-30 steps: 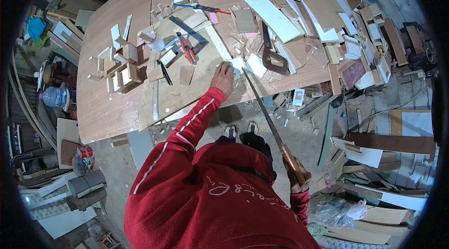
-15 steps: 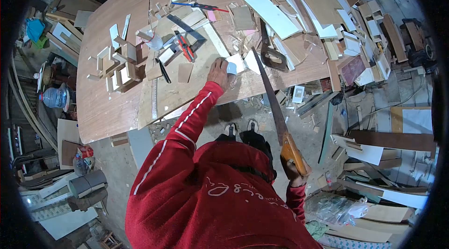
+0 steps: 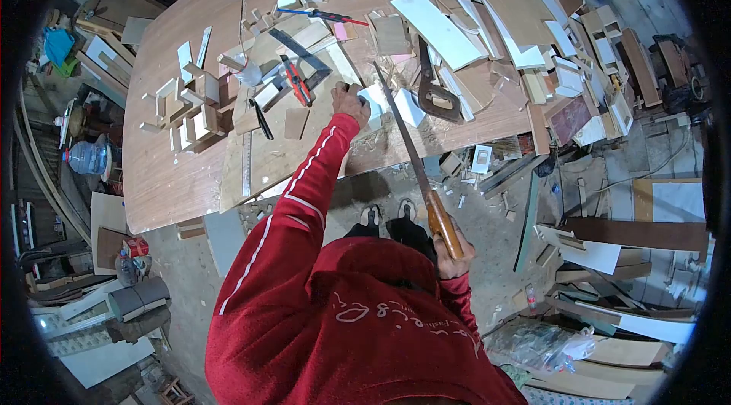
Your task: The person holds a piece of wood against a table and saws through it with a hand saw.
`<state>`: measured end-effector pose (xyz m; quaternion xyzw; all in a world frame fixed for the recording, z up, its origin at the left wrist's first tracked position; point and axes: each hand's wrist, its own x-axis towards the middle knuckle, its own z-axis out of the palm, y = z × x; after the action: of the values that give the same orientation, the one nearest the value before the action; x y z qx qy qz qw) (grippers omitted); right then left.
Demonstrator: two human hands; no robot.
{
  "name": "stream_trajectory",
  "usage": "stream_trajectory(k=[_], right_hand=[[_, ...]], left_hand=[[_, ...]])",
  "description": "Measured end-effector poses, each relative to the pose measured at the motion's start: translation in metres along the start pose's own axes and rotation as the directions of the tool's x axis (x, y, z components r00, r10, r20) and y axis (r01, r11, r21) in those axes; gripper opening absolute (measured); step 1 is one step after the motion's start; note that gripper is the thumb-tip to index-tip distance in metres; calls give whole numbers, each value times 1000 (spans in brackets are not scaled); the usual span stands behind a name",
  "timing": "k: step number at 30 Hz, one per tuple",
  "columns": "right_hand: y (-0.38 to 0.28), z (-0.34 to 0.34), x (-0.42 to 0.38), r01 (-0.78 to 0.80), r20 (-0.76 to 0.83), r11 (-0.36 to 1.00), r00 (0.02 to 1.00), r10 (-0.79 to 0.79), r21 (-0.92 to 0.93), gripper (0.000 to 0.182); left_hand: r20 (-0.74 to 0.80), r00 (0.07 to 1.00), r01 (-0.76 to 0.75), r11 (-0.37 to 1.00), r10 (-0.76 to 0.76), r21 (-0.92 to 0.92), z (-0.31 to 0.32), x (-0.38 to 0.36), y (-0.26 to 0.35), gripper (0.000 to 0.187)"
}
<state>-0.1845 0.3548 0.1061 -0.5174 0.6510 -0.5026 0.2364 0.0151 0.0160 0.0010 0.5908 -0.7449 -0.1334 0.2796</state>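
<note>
My left hand (image 3: 352, 103) presses on the work board with its fingers bent, against a small white-faced piece (image 3: 374, 107) near the table's front edge. My right hand (image 3: 454, 246) is wrapped round the wooden handle of a long handsaw (image 3: 410, 145). The saw's blade runs up and to the left, its tip just right of the white-faced piece. Another white piece (image 3: 410, 108) lies to the right of the blade. Left of my left hand lie red pliers (image 3: 296, 81), a brown square piece (image 3: 297, 122) and a dark metal square (image 3: 308, 52).
Small wooden frames (image 3: 204, 120) stand at the left of the table beside a clear cup (image 3: 248, 71). A second saw (image 3: 439, 102) rests on the right. Boards and offcuts (image 3: 506, 5) are piled at the back right. A water bottle (image 3: 86, 157) is at far left.
The saw and my right hand have moved left, bringing the blade closer to my left hand. My left hand has shifted slightly left and its fingers are more bent.
</note>
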Motion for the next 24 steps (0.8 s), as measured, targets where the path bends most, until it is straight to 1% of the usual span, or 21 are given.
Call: stream_trajectory(k=[2,3,5,6,8,9,11,12,14,15,17,20,21,23,24], right_hand=[[-1,7,6,-2,-6,1000,1000,2,4,44],[-2,9,9,-5,-10,1000,1000,5,9,43],[1,12,14,-7,2,1000,1000,7,10,42],[3,15,16,3,2,1000,1000,-3,-5,42],[6,18,21,13,4,1000,1000,-13,-18,42],[6,20,23,21,10,999,1000,-21,-43,43],[7,23,27,26,17,997,1000,-25,-68,44],[8,24,28,40,16,996,999,-38,-77,45],[9,26,29,54,17,995,998,-52,-87,46],[10,26,29,37,23,997,999,-36,-74,46],[12,27,28,19,31,998,999,-17,-60,46],[15,28,27,53,55,994,997,-48,-92,46],[14,28,27,61,52,994,997,-56,-90,46],[13,30,27,67,51,994,997,-63,-89,45],[11,30,26,40,53,996,998,-36,-82,45]], left_hand=[[-104,995,5,999,0,53,-7,1,10,22],[-107,994,6,999,0,51,-5,2,13,22],[-119,991,79,985,-61,154,-2,5,19,15],[-122,990,82,985,-63,155,-1,4,20,15],[-66,986,165,964,-154,206,3,4,21,14],[-65,986,167,964,-157,207,2,5,24,14],[-61,973,229,936,-220,269,0,7,30,13],[-58,973,231,935,-223,271,-3,7,31,13],[23,977,195,932,-212,306,-9,10,32,23],[23,977,197,931,-214,306,-8,12,28,23],[4,983,176,937,-186,303,-3,13,22,29],[-11,986,163,940,-168,301,-15,9,32,24],[-9,985,164,940,-169,300,-11,8,29,24],[-75,983,184,944,-170,275,0,10,21,19],[-74,982,185,944,-171,274,2,11,19,19]])
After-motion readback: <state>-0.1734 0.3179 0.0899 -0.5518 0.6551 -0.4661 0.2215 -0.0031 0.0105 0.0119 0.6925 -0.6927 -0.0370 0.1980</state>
